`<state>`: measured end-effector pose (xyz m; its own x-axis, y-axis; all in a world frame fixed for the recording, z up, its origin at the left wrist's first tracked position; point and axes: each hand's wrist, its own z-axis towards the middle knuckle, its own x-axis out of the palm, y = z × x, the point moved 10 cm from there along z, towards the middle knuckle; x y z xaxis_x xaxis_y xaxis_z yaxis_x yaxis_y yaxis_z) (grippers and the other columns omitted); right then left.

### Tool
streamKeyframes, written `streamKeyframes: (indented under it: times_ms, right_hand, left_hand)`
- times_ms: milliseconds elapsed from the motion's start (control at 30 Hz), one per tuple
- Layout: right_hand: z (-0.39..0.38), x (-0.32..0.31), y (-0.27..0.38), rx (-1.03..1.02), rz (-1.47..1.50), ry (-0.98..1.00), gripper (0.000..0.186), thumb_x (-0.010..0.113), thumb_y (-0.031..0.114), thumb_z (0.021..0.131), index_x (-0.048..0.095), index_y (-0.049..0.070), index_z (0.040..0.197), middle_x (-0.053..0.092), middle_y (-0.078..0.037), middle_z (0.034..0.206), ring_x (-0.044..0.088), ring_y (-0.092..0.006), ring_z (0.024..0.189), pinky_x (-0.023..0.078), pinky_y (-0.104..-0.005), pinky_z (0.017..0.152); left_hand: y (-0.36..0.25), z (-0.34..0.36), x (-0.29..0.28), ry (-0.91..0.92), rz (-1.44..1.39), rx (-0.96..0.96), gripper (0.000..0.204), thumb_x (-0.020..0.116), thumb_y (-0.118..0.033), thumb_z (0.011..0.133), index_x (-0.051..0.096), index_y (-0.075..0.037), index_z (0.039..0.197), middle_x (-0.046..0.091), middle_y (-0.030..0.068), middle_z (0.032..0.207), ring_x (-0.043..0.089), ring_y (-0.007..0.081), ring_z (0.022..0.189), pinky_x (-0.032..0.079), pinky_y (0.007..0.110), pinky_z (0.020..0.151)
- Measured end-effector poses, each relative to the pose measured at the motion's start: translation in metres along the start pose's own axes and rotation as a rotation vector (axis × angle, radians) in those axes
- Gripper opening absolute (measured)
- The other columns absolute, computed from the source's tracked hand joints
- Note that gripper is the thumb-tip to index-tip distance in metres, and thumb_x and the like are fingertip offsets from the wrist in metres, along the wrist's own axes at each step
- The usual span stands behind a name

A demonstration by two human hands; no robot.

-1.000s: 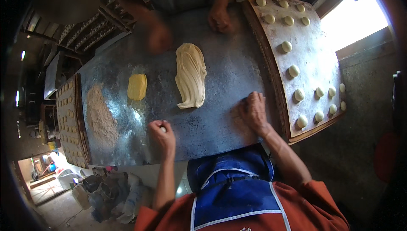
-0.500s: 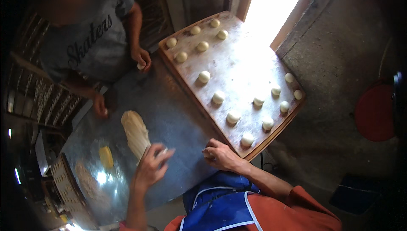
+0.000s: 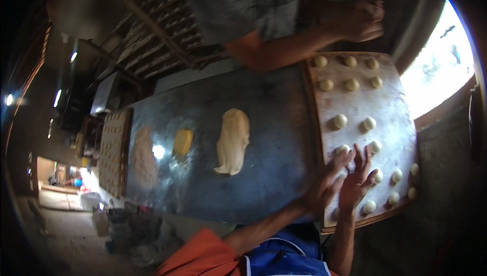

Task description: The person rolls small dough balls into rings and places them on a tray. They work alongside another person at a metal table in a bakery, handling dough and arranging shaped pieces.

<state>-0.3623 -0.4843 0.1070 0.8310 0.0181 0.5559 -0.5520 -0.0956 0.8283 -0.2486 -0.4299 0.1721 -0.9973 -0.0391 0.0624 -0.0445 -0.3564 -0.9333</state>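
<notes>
Now right fingers (image 3: 366, 157) spread above a whitish board (image 3: 355, 104); left fingers (image 3: 346, 159), grip unclear, reach a smooth dough ball (image 3: 342, 148).

Balls (image 3: 340, 121) lie on the board (image 3: 350, 103), right of the dough (image 3: 233, 141).

Grey table (image 3: 276, 174) with powder (image 3: 146, 159), yellow block (image 3: 183, 141), dough (image 3: 233, 141), a tray (image 3: 350, 102) at either end

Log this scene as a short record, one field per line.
Left hand: over the tray, fingertips by a dough ball
Right hand: over the tray, fingers spread
Tray: at the table's right end
Table, left to right: powder, yellow block, dough
Co-worker: across the table
</notes>
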Motion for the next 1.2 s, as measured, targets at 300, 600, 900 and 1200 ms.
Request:
streamKeyframes:
  times_ms: [300, 600, 900, 1200]
  right_hand:
    - [-0.132, 0.180, -0.095, 0.174, -0.379, 0.671, 0.088, 0.024, 0.075, 0.100, 0.027, 0.011, 0.161, 0.038, -0.020, 0.159, 0.031, -0.0315, 0.151, 0.025, -0.0531, 0.119]
    - [-0.222, 0.281, -0.233, 0.346, -0.312, 0.836, 0.092, 0.015, 0.074, 0.101, 0.011, 0.007, 0.164, 0.019, -0.015, 0.169, 0.017, -0.0293, 0.155, 0.014, -0.0455, 0.125]
    - [-0.292, 0.261, -0.171, 0.581, -0.143, 0.969, 0.101, 0.013, 0.079, 0.097, 0.004, 0.003, 0.164, 0.005, -0.015, 0.171, 0.004, -0.0282, 0.158, 0.006, -0.0448, 0.126]
    - [-0.197, 0.149, -0.233, 0.762, -0.498, 0.489, 0.060, 0.041, 0.046, 0.110, 0.055, -0.007, 0.137, 0.067, -0.018, 0.126, 0.064, -0.0264, 0.115, 0.050, -0.0394, 0.101]
  left_hand:
    - [-0.039, -0.198, -0.472, -0.701, 1.533, -0.433, 0.077, 0.044, -0.051, 0.105, 0.028, 0.002, 0.157, 0.025, 0.0249, 0.165, 0.017, 0.0412, 0.155, 0.008, 0.060, 0.124]
    - [-0.100, -0.227, -0.279, -0.529, 0.693, -0.182, 0.085, 0.020, -0.062, 0.104, 0.012, -0.001, 0.163, 0.008, 0.0204, 0.171, -0.002, 0.0389, 0.158, -0.007, 0.057, 0.124]
    - [0.014, -0.234, -0.337, -0.770, 0.442, -0.324, 0.080, 0.045, -0.049, 0.104, 0.018, 0.000, 0.161, 0.017, 0.0271, 0.167, 0.012, 0.0451, 0.155, 0.012, 0.057, 0.124]
    - [0.020, -0.227, -0.303, -0.681, 0.813, -0.190, 0.034, 0.080, -0.008, 0.081, 0.065, -0.004, 0.111, 0.062, 0.0164, 0.105, 0.062, 0.0381, 0.097, 0.051, 0.048, 0.086]
